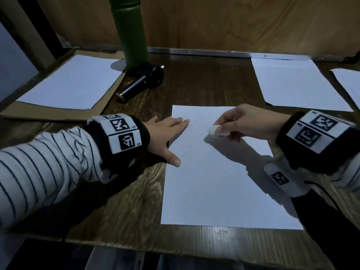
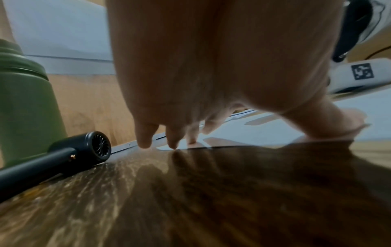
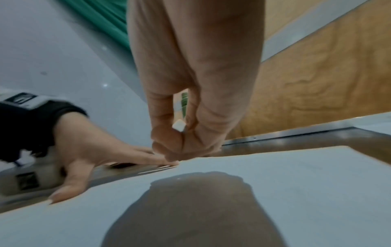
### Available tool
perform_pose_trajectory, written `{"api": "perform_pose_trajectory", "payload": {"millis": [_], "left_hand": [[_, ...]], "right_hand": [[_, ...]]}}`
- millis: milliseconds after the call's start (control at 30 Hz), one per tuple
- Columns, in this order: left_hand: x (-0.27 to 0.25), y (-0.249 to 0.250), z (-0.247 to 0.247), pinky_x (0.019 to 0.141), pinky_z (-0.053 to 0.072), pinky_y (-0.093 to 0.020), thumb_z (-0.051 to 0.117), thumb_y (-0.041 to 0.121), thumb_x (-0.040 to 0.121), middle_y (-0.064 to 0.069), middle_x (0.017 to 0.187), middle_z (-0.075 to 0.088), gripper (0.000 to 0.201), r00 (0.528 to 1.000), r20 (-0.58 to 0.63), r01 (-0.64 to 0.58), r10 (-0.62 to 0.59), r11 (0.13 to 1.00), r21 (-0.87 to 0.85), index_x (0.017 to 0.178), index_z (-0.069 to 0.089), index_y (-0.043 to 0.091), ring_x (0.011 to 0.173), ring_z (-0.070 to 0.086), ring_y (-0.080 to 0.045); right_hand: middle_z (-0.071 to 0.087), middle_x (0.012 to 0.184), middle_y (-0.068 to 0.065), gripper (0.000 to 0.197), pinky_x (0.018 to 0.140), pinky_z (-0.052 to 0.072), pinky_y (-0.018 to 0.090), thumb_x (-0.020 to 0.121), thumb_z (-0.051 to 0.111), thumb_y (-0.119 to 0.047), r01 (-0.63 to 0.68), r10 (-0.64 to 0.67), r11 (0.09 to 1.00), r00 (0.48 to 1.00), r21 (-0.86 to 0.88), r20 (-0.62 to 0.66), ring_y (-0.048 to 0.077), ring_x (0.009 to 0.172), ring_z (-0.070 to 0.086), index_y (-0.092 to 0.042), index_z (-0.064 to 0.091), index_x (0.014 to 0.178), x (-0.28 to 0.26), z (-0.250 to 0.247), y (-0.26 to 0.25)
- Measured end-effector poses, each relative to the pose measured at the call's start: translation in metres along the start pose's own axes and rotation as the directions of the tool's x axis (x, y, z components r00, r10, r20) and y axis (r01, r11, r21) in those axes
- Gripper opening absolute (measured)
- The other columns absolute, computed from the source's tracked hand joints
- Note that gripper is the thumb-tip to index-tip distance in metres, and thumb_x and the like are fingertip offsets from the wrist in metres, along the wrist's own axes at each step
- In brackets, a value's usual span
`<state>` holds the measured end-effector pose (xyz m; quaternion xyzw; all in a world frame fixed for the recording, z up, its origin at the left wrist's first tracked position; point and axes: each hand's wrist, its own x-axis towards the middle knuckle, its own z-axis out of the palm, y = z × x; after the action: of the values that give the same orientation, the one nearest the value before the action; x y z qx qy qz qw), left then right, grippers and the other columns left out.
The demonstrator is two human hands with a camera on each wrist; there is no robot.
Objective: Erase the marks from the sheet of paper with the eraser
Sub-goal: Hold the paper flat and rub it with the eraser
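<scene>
Head view: left hand (image 1: pixel 165 133), fingers straight and flat, presses the sheet of paper (image 1: pixel 220 184) at its left edge; right hand (image 1: pixel 245 121) at centre right pinches the eraser (image 1: pixel 214 130) above it.

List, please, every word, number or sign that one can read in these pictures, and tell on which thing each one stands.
"L4": small print beside a square code tag on the left wristband.
"L5": small print beside the lower tag on that wristband.
Square code tags on the right wristband: patterns only; the small print beside them is too blurred to read.
Sheet of paper, eraser, green bottle, black device: no readable text.
</scene>
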<state>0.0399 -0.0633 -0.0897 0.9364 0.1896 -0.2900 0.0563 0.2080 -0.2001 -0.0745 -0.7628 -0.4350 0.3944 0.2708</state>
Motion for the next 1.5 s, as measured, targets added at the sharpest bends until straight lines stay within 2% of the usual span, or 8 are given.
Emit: {"api": "perform_pose_trajectory", "payload": {"millis": [333, 533, 700, 867, 1033, 1233, 1400, 1500], "left_hand": [[0.000, 0.010, 0.002, 0.118, -0.001, -0.036, 0.062, 0.064, 0.073, -0.010, 0.157, -0.021, 0.124, 1.000, -0.005, 0.029, -0.028, 0.996, 0.079, 0.148, -0.018, 0.006, 0.146, -0.015, -0.022], [0.002, 0.012, 0.001, 0.118, 0.005, -0.035, 0.066, 0.061, 0.071, -0.013, 0.157, -0.021, 0.127, 0.999, -0.016, 0.035, -0.034, 0.998, 0.043, 0.149, -0.018, 0.007, 0.147, -0.009, -0.025], [0.001, 0.012, 0.000, 0.118, 0.008, -0.038, 0.067, 0.062, 0.071, -0.009, 0.157, -0.022, 0.127, 0.999, 0.001, 0.048, -0.048, 0.998, 0.038, 0.149, -0.019, 0.011, 0.147, -0.008, -0.026], [0.000, 0.012, 0.001, 0.121, 0.010, -0.041, 0.067, 0.060, 0.070, -0.012, 0.157, -0.021, 0.127, 0.999, -0.016, 0.039, -0.039, 0.999, 0.023, 0.148, -0.018, 0.008, 0.147, -0.009, -0.025], [-0.001, 0.013, 0.001, 0.119, 0.009, -0.039, 0.068, 0.059, 0.071, -0.010, 0.157, -0.022, 0.126, 0.999, -0.005, 0.041, -0.041, 0.999, 0.016, 0.148, -0.019, 0.009, 0.147, -0.009, -0.023], [-0.001, 0.014, 0.001, 0.120, 0.009, -0.039, 0.069, 0.057, 0.071, -0.010, 0.157, -0.023, 0.126, 0.999, 0.001, 0.041, -0.041, 0.999, 0.000, 0.148, -0.019, 0.009, 0.147, -0.010, -0.024], [-0.002, 0.015, 0.000, 0.118, 0.009, -0.037, 0.070, 0.055, 0.071, -0.009, 0.157, -0.023, 0.127, 0.999, -0.004, 0.045, -0.045, 0.999, -0.011, 0.149, -0.019, 0.010, 0.147, -0.009, -0.024], [-0.001, 0.014, 0.001, 0.118, 0.008, -0.037, 0.071, 0.055, 0.071, -0.009, 0.157, -0.024, 0.127, 0.999, -0.009, 0.045, -0.045, 0.999, -0.009, 0.148, -0.019, 0.009, 0.147, -0.010, -0.023]], "right_hand": [[0.059, 0.057, -0.001, 0.016, 0.065, 0.050, 0.024, 0.084, 0.064, -0.022, -0.006, -0.045, 0.926, 0.991, -0.378, -0.125, 0.007, 0.043, 0.054, -0.006, 0.067, 0.087, 0.026, 0.041, -0.030], [0.061, 0.052, -0.001, 0.013, 0.041, 0.039, 0.007, 0.082, 0.066, -0.023, 0.076, -0.046, 0.922, 0.995, -0.381, 0.088, 0.003, 0.031, 0.052, -0.009, 0.066, 0.082, 0.001, 0.061, -0.031], [0.059, 0.059, -0.004, 0.017, 0.073, 0.054, 0.027, 0.082, 0.066, -0.016, -0.014, -0.033, 0.946, 0.990, -0.323, -0.140, 0.006, 0.048, 0.056, -0.011, 0.069, 0.098, 0.015, 0.042, -0.029], [0.067, 0.066, 0.008, 0.008, 0.045, 0.047, 0.011, 0.081, 0.066, -0.016, 0.039, -0.018, 0.958, 0.997, -0.284, 0.079, 0.011, 0.045, 0.060, -0.014, 0.069, 0.089, 0.000, 0.064, -0.032], [0.060, 0.061, -0.002, 0.016, 0.082, 0.057, 0.032, 0.080, 0.069, -0.016, -0.018, -0.031, 0.944, 0.989, -0.330, -0.142, 0.011, 0.056, 0.056, -0.011, 0.072, 0.094, 0.018, 0.046, -0.034], [0.068, 0.070, 0.006, 0.009, 0.045, 0.047, 0.010, 0.080, 0.069, -0.017, 0.023, 0.011, 0.948, 0.994, -0.318, 0.105, 0.013, 0.052, 0.062, -0.012, 0.068, 0.087, -0.001, 0.065, -0.035], [0.062, 0.064, 0.000, 0.020, 0.079, 0.059, 0.031, 0.081, 0.067, -0.014, -0.049, 0.002, 0.938, 0.991, -0.343, -0.135, 0.015, 0.060, 0.060, -0.008, 0.071, 0.099, 0.022, 0.038, -0.035], [0.068, 0.069, 0.006, 0.015, 0.074, 0.059, 0.029, 0.081, 0.064, -0.012, -0.014, 0.008, 0.945, 1.000, -0.326, -0.018, 0.017, 0.059, 0.064, -0.010, 0.069, 0.095, 0.016, 0.050, -0.033]]}}
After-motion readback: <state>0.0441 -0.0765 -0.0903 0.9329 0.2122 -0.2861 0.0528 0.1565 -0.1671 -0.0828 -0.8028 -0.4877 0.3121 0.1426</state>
